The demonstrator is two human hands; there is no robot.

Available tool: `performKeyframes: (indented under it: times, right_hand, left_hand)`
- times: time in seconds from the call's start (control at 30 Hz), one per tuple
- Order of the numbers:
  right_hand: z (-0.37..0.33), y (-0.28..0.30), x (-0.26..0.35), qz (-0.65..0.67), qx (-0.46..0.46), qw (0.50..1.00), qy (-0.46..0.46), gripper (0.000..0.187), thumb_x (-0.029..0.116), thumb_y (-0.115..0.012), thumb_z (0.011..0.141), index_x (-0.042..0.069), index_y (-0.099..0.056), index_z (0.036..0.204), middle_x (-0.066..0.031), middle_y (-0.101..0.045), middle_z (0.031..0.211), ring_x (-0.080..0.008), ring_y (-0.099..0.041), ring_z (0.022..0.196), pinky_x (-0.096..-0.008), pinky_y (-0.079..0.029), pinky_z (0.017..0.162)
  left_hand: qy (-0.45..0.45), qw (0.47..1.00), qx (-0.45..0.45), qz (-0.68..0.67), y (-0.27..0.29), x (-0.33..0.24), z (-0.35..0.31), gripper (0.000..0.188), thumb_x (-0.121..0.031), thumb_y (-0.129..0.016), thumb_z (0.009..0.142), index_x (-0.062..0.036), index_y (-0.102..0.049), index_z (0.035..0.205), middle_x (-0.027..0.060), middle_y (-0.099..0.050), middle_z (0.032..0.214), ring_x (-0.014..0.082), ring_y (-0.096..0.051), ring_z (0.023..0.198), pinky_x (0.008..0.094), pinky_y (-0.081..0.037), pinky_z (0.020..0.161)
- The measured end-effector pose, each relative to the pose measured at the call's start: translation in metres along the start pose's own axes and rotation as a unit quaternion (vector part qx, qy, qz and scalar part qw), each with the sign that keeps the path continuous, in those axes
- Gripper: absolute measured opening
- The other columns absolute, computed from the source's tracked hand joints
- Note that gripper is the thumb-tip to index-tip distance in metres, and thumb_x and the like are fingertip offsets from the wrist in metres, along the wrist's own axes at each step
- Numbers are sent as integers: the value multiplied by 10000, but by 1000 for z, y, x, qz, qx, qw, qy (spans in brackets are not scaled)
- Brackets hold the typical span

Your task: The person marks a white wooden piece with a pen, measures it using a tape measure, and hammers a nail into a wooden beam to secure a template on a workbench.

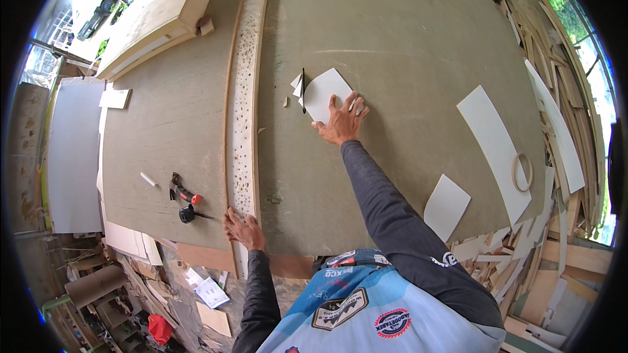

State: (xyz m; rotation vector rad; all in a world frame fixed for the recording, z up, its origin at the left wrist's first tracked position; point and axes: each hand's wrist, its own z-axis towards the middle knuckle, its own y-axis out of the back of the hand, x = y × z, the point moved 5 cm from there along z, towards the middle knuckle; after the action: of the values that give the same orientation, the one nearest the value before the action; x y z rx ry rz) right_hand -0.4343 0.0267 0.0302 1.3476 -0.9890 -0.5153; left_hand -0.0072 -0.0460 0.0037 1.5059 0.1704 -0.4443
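Note:
My right hand (341, 119) lies with fingers spread on a white angular panel piece (326, 91), pressing its near right part against the table. A thin, dark, stick-like thing (303, 91) crosses the piece's left edge; its kind is unclear. Beside that lie a small white offcut (296, 84) and a tiny wood chip (286, 101). My left hand (243, 229) rests at the near end of a long white board (244, 91) pocked with holes and edged with wood strips. Its fingers reach out over the board's left edge, apart from one another.
Left of the board lie a black tape measure (187, 214), a black-and-red tool (185, 193) and a white stick (149, 179). A wooden box (157, 26) stands far left. White panels (494, 147) and a wooden ring (522, 172) lie right. Timber (562, 78) is stacked beyond the table (405, 33).

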Motion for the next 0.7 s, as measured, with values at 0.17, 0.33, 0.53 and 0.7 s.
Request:
performKeyframes:
  times: [0.17,0.33,0.53,0.7]
  right_hand:
    - [-5,-2,-4,25,-9,999,24,964,582,-787,711,122,-419,1473,-409,-170,1532,-556,-189,1431,-754,-180,1083]
    - [-10,-5,-4,21,-22,999,21,978,607,-780,714,133,-414,1487,-408,-173,1533,-549,-184,1436,-747,-185,1085]
    - [-10,-8,-4,14,-20,1000,15,991,618,-775,713,138,-407,1498,-407,-182,1532,-546,-180,1438,-739,-181,1092]
    - [-13,-7,-5,18,-15,1000,17,978,610,-775,715,132,-415,1489,-413,-188,1527,-555,-186,1432,-745,-179,1087]
  left_hand:
    - [4,1000,2,10,5,-8,-1,688,-198,-629,839,-61,-407,1476,255,-336,1527,400,-287,1423,566,-142,1143]
    - [-1,1000,-3,1,2,-3,0,696,-207,-629,836,-66,-407,1481,254,-339,1530,396,-286,1425,562,-139,1142]
    - [-2,1000,0,3,2,-2,1,693,-209,-627,837,-69,-411,1481,244,-326,1547,397,-274,1435,567,-140,1146]
    - [16,1000,18,-5,6,-9,0,685,-191,-614,849,-70,-401,1489,249,-305,1561,401,-258,1446,575,-125,1158]
